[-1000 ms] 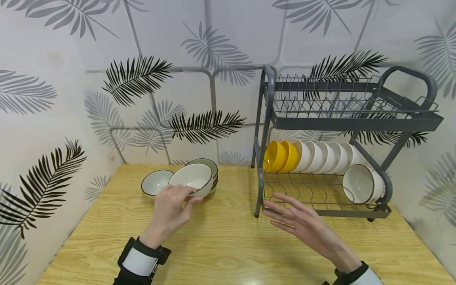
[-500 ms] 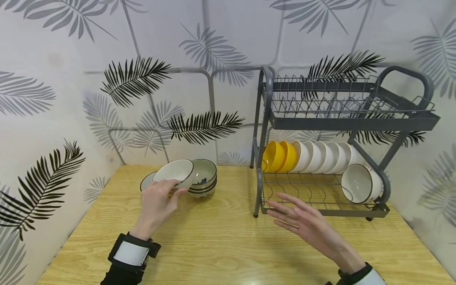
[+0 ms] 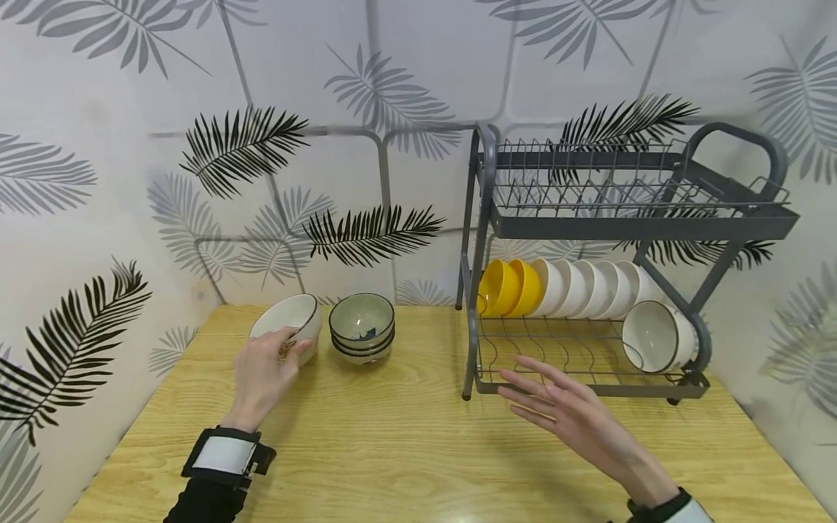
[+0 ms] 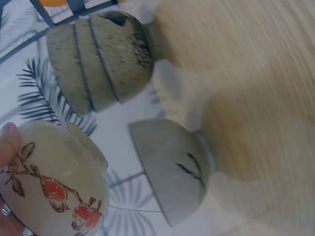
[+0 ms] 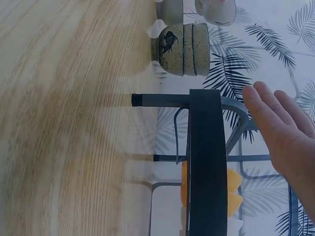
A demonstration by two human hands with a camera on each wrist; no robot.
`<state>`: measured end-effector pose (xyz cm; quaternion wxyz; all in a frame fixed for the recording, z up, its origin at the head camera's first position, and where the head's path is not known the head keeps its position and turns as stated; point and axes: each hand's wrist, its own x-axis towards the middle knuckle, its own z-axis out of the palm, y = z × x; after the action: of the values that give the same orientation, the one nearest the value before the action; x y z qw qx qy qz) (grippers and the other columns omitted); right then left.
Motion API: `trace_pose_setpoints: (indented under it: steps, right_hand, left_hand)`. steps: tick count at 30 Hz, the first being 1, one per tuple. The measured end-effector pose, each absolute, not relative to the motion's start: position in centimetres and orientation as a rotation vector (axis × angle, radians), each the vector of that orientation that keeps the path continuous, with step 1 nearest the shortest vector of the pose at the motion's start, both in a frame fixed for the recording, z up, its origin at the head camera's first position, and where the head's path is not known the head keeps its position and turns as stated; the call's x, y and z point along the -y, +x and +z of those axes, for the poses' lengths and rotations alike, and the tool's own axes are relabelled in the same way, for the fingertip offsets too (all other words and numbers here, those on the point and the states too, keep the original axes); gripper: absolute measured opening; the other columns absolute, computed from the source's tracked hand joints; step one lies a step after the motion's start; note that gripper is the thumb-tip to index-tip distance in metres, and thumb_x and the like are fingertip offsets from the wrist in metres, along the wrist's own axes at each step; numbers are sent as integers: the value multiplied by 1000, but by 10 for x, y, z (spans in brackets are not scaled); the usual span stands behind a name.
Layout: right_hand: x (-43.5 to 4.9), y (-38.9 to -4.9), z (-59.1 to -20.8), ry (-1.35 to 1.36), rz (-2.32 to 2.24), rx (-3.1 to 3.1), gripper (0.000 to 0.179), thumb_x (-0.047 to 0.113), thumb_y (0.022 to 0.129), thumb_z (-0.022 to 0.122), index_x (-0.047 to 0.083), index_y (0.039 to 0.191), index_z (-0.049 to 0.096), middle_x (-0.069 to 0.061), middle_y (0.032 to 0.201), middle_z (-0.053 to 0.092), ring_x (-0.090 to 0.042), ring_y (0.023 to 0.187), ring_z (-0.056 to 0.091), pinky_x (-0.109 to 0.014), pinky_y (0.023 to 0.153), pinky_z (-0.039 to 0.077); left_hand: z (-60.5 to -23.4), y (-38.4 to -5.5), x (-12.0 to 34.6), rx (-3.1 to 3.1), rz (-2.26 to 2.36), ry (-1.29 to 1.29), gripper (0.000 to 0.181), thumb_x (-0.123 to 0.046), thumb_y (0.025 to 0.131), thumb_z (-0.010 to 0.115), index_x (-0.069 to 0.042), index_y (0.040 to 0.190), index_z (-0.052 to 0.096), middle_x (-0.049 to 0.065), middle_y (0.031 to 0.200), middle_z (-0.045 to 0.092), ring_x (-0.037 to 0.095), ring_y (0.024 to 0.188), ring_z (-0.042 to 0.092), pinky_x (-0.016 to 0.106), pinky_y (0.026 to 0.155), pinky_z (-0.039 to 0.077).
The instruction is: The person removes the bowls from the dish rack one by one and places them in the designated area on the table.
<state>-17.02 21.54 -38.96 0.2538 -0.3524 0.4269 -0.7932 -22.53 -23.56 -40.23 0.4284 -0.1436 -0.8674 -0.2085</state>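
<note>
My left hand (image 3: 263,374) pinches the rim of a white bowl (image 3: 285,317) with a dark edge. Red fruit and brown twigs decorate its outside in the left wrist view. The bowl is held in the air above a grey bowl (image 4: 172,169) on the table, which the head view hides behind it. Just to the right stands a stack of speckled green-grey bowls (image 3: 362,327). In front of the dish rack (image 3: 644,229), my right hand (image 3: 578,425) hovers with its fingers extended, holding nothing.
On the rack's lower tier, two yellow bowls (image 3: 500,288) and several white bowls (image 3: 567,289) stand on edge in a row. A larger white bowl (image 3: 650,336) lies tipped at the right end. Behind the wooden table (image 3: 392,450) is a leaf-patterned wall.
My left hand has carried the white bowl leftward, away from the front of the speckled stack and over the grey bowl. The right hand is nearly still.
</note>
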Motion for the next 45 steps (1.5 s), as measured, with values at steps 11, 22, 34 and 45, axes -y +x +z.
trace_pose_setpoints:
  steps: [11,22,34,45]
  right_hand:
    - [-221,-169,-392,-941,-2179,-1185,46,2,106,10,-2,151,18,-24,153,25,-42,136,22,-40,114,26]
    - [-224,-169,-393,-915,-2179,-1215,46,2,106,11,-1,152,17,-23,153,25,-42,136,23,-41,113,28]
    - [-225,-169,-395,-910,-2182,-1193,47,0,105,8,-2,151,18,-22,153,26,-41,136,22,-40,113,27]
    - [-228,-170,-395,-904,-2190,-1252,47,-1,105,9,-3,151,18,-21,152,30,-38,136,27,-37,112,31]
  left_hand:
    - [-418,-241,250,2266,-494,-300,17,-16,74,80,-4,85,74,10,60,65,19,46,46,37,37,37]
    - [-432,-251,257,2462,-423,-267,18,-19,81,75,-4,91,76,17,73,70,33,61,60,48,51,48]
    - [-436,-252,263,2551,-378,-344,6,-11,83,71,-5,83,72,13,76,72,38,76,65,56,85,46]
    - [-435,-248,261,2544,-382,-364,26,-8,80,73,1,104,71,18,95,72,39,97,60,57,96,41]
